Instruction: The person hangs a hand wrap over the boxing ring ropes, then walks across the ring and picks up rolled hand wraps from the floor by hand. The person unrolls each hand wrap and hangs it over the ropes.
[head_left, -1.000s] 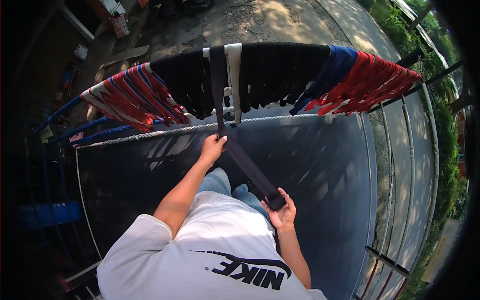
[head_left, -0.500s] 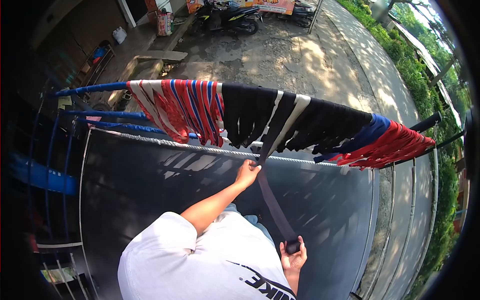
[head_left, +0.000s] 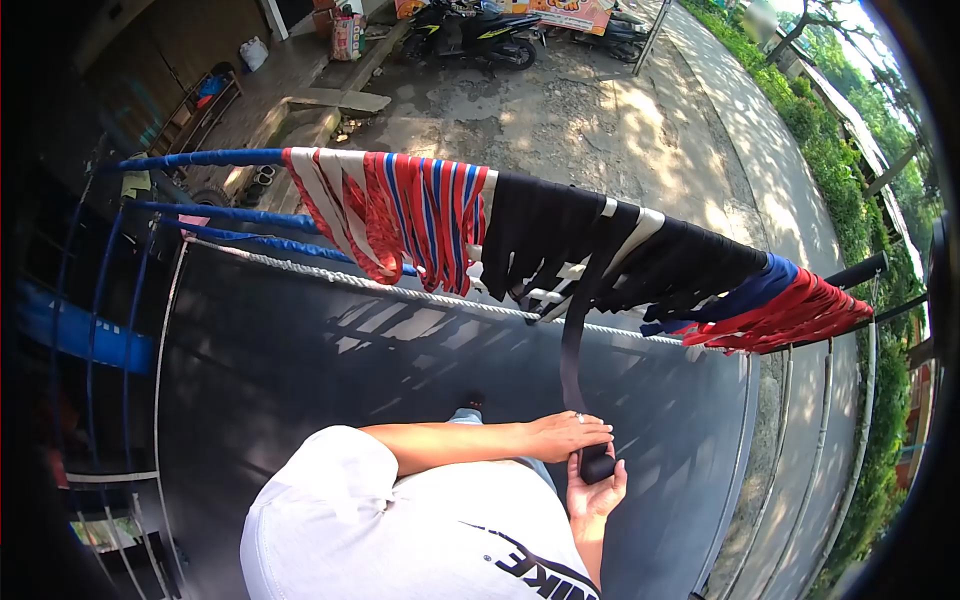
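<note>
A long black hand wrap (head_left: pixel 570 365) hangs down from the top rope and ends in a tight roll (head_left: pixel 597 465). My right hand (head_left: pixel 592 497) holds that roll from below, palm up, with its fingers curled around it. Just above the roll, my left hand (head_left: pixel 568 436) lies across the strip, its fingers nearly straight and close together. The strip passes at the left hand, and the fingertips of both hands are close to each other. The left thumb's grip on the cloth is partly hidden.
More black wraps (head_left: pixel 540 225) hang on the top rope, beside red, white and blue striped wraps (head_left: pixel 425 215) and red wraps (head_left: pixel 780 305). A white rope (head_left: pixel 400 294) crosses below them over the dark ring floor (head_left: pixel 300 370). Motorbikes (head_left: pixel 470 45) stand beyond.
My left hand has slid down the wrap from near the rope to just above the roll. The right hand has risen slightly with the roll. The view has shifted a little.
</note>
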